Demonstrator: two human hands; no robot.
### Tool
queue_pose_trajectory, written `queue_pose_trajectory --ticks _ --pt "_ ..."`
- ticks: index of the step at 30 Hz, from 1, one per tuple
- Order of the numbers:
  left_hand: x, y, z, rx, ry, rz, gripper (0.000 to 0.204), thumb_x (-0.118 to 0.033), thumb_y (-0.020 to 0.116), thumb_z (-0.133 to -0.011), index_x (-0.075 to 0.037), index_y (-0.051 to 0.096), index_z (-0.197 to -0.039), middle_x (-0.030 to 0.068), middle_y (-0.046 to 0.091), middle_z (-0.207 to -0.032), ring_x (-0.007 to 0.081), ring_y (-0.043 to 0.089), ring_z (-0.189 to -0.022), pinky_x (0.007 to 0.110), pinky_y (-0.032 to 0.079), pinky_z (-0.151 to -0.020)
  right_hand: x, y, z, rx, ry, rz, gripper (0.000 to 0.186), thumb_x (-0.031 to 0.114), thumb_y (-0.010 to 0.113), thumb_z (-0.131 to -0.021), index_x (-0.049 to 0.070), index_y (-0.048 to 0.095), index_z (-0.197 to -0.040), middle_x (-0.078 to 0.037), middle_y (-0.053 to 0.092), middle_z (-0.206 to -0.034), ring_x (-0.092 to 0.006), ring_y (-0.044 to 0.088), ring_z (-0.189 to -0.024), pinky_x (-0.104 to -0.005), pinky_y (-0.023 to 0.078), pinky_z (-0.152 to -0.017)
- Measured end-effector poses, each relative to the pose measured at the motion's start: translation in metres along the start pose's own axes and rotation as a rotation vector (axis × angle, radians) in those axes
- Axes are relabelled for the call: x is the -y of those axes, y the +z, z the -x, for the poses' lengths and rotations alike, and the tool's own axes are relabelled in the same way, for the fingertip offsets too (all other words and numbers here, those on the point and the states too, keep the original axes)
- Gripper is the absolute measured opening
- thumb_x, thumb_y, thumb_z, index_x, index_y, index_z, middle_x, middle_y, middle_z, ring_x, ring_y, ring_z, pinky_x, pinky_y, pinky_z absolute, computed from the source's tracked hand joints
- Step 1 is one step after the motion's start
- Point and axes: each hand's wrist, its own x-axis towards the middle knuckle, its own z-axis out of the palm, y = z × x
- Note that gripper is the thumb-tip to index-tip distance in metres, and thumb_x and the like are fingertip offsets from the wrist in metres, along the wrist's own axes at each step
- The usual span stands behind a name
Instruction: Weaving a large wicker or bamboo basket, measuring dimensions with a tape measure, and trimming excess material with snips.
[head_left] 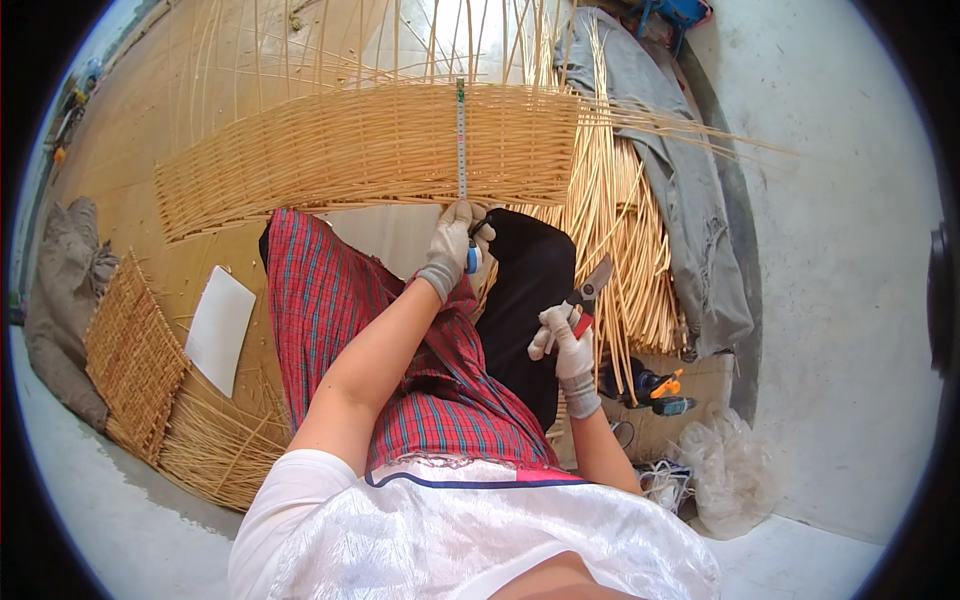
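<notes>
A long woven wicker panel (360, 145) lies across the floor beyond my knees, with loose canes standing out of its far edge. My left hand (455, 240), in a pale work glove, is closed around a tape measure (473, 257) with a blue and white case. Its extended blade (461, 140) crosses the panel from the near edge to the far edge. Over by my right knee, my gloved right hand (568, 345) grips pruning shears (590, 290) with a red handle. Their blades point up and away, apart from the panel.
A thick bundle of cut canes (625, 250) lies to the right beside grey cloth (690, 200). Orange-handled tools (665, 385) and a clear plastic bag (730, 465) sit near the right wall. At left are a smaller woven piece (137, 350), a white sheet (220, 325) and more canes (220, 445).
</notes>
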Motion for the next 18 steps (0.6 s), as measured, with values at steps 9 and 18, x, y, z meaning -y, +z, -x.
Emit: queue_pose_trajectory --ticks 9,18 --pt "0.0 -0.005 0.0 -0.057 -0.148 -0.019 0.032 -0.037 0.041 -0.108 -0.011 0.057 -0.118 0.0103 0.069 -0.085 0.0126 0.054 -0.054 0.028 0.047 -0.045 -0.001 0.007 0.006 -0.046 -0.038 -0.017 0.024 0.021 0.063 -0.099 0.0 0.062 -0.088 -0.007 0.058 -0.059 -0.0178 0.056 -0.046 -0.0309 0.047 -0.045" --pt "0.003 -0.016 -0.006 0.025 -0.155 -0.052 0.029 -0.029 0.04 -0.109 -0.011 0.049 -0.129 0.0098 0.066 -0.089 0.0111 0.053 -0.051 0.028 0.045 -0.042 0.0 0.009 0.005 -0.011 -0.041 0.046 0.023 0.022 0.062 -0.099 0.0 0.061 -0.093 -0.007 0.059 -0.064 -0.0193 0.06 -0.05 -0.0309 0.05 -0.048"
